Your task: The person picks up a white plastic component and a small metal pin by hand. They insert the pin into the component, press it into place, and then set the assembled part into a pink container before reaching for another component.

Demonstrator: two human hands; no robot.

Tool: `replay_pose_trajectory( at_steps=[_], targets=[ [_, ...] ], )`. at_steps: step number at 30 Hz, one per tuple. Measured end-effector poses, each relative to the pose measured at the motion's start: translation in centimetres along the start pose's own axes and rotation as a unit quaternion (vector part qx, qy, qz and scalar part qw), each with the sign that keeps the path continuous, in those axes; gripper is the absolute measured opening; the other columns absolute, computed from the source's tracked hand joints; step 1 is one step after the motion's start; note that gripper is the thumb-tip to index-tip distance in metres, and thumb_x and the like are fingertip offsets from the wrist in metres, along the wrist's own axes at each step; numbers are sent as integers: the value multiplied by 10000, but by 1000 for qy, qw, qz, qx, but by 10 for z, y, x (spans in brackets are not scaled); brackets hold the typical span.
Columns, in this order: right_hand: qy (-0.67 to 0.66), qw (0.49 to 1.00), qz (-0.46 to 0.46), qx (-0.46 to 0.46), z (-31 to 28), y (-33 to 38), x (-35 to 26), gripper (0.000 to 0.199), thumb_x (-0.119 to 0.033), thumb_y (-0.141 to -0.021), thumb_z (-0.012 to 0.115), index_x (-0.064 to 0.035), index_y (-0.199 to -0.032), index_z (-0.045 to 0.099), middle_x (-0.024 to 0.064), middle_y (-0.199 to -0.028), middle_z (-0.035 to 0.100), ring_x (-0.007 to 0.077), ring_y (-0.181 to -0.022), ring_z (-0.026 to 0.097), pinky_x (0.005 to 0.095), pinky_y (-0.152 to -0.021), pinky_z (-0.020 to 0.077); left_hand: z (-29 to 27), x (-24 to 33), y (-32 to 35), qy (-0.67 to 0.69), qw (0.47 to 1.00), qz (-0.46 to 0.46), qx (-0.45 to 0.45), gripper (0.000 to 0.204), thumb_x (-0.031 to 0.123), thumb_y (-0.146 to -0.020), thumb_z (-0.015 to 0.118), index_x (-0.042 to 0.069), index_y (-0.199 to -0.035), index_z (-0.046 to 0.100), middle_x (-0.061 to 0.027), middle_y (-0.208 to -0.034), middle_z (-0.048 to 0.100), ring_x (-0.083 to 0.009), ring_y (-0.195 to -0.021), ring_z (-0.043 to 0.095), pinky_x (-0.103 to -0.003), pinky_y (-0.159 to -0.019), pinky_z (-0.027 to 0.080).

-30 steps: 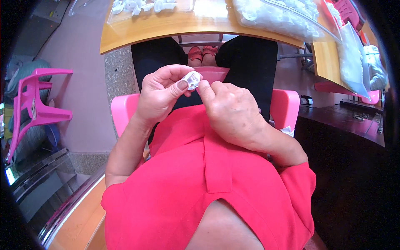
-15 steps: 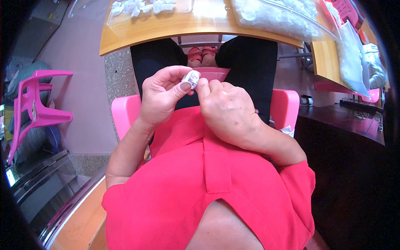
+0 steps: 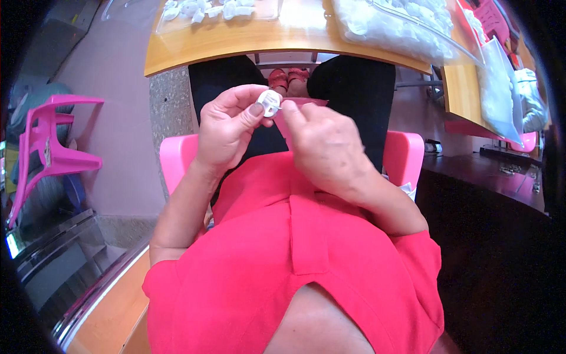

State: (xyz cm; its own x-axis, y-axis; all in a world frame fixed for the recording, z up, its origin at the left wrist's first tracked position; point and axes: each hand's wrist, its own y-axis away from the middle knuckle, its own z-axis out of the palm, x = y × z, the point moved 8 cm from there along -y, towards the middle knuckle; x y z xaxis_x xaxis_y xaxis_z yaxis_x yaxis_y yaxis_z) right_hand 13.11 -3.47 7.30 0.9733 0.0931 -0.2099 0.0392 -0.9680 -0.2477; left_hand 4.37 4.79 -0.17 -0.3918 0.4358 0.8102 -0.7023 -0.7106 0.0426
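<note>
My left hand (image 3: pixel 225 131) pinches a small round white plastic piece (image 3: pixel 269 100) between thumb and fingers, above my lap. The piece has a flat face with cut-outs, turned up toward me. Just to its right, my right hand (image 3: pixel 331 143) is closed, with its thumb and forefinger drawn together close to the piece's edge. Something thin seems to show between those fingertips and the piece, too small to name. The other right fingers are curled under and hidden.
A wooden table (image 3: pixel 283 44) stands in front, holding a clear tray (image 3: pixel 268 15) of white pieces and a larger clear bin (image 3: pixel 460 50) heaped with more. At far right is another clear container (image 3: pixel 498 88). A pink plastic stool (image 3: pixel 56 147) stands to the left.
The white piece has turned, so its round face now shows more fully. My right hand has shifted slightly to the right, and its fingertips sit a little apart from the piece.
</note>
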Motion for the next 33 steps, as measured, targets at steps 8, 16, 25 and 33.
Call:
replay_pose_trajectory(
  at_steps=[8, 16, 25, 33],
  targets=[
    [13, 998, -40, 36, -21, 10, -2, 242, -111, -762, 564, 20, -965, 579, 94, -713, 577, 227, -639, 614, 329, -532, 510, 3, -5, 2, 68, 991, -73, -90, 299, 137, -953, 514, -40, -1190, 561, -211, -1048, 635, -258, -839, 637, -341, -717, 529],
    [42, 998, -33, 29, -18, 10, -8, 203, -132, -785, 555, 19, -917, 587, 84, -684, 567, 195, -617, 612, 298, -489, 495, 8, -4, 3, 71, 992, -44, -99, 278, 84, -953, 505, -52, -1189, 562, -184, -1058, 638, -252, -897, 643, -357, -766, 540],
    [98, 995, 6, 8, -10, 6, -10, 158, -165, -832, 554, -11, -812, 585, 73, -634, 567, 181, -569, 607, 286, -474, 491, 10, -8, 5, 62, 995, -41, -72, 267, 71, -947, 512, -47, -1179, 571, -186, -1077, 629, -256, -930, 634, -366, -791, 534],
    [50, 998, -20, -10, -22, 8, -4, 151, -176, -812, 558, -30, -782, 578, 93, -677, 592, 201, -586, 610, 308, -489, 499, 13, -8, 6, 37, 995, -71, -63, 265, 88, -950, 517, -52, -1166, 579, -165, -993, 650, -223, -822, 650, -324, -709, 541]
  ],
)
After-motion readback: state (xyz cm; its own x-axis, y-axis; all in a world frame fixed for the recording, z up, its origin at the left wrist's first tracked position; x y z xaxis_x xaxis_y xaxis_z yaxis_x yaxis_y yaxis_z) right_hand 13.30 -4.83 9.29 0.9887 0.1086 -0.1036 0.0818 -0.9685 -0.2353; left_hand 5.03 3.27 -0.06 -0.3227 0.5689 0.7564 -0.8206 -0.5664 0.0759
